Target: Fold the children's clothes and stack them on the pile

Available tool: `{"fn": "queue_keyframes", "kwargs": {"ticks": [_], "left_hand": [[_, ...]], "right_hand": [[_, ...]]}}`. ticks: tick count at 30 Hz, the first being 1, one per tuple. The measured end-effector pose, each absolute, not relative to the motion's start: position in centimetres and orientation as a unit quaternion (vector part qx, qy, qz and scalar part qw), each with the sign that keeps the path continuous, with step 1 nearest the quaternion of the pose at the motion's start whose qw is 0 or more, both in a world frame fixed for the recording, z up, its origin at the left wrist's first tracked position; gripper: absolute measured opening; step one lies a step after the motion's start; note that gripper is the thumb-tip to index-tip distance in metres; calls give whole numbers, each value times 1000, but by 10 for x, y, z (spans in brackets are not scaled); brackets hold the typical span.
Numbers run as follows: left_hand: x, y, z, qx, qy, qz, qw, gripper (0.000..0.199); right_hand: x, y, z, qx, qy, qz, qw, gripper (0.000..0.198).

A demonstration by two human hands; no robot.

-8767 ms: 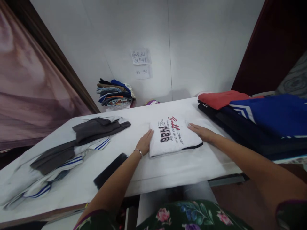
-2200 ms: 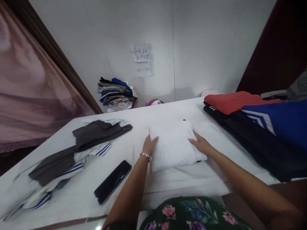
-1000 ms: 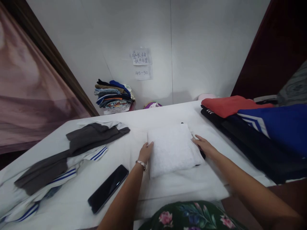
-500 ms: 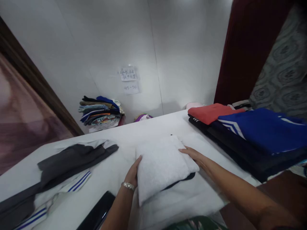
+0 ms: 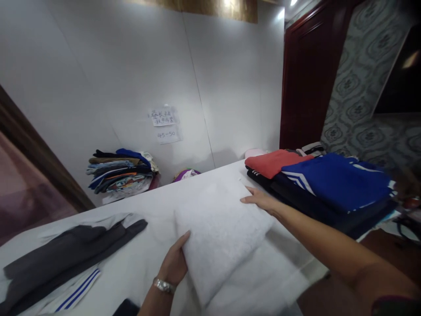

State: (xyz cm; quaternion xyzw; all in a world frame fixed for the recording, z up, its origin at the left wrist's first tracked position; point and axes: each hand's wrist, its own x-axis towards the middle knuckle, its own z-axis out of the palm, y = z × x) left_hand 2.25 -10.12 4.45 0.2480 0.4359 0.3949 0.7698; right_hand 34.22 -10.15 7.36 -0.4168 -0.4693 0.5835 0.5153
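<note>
A folded white garment [image 5: 223, 237] is held between my two hands above the white-covered table. My left hand [image 5: 176, 259], with a silver watch or bracelet at the wrist, grips its left edge, thumb on top and fingers hidden beneath. My right hand [image 5: 259, 199] holds the far right edge, fingers partly out of sight. To the left lies a dark grey and white garment [image 5: 75, 250] with blue-striped white trim, spread loosely on the table.
Folded clothes, with a blue garment [image 5: 342, 180] and a red garment [image 5: 274, 162] on top, are stacked at the right. Another clothes pile [image 5: 123, 173] stands beyond the table's far edge. A dark object [image 5: 126, 308] lies at the near left. Paper notes [image 5: 166, 125] hang on the wall.
The view has tilted up and turned right. The white garment has turned and its near edge tilted, so the dark fabric seen under it before no longer shows. Both hands keep their hold.
</note>
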Motion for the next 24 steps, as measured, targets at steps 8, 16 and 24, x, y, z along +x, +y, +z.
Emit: {"fn": "queue_keyframes", "kwargs": {"ticks": [8, 16, 24], "left_hand": [[102, -64, 79, 376, 360, 397, 756, 42], [234, 1, 124, 426, 276, 423, 751, 41], [326, 42, 146, 424, 250, 407, 769, 35]], "right_hand": [[422, -83, 158, -491, -569, 464, 468, 52], [528, -65, 226, -636, -546, 282, 466, 45], [598, -50, 246, -683, -516, 184, 483, 47]]}}
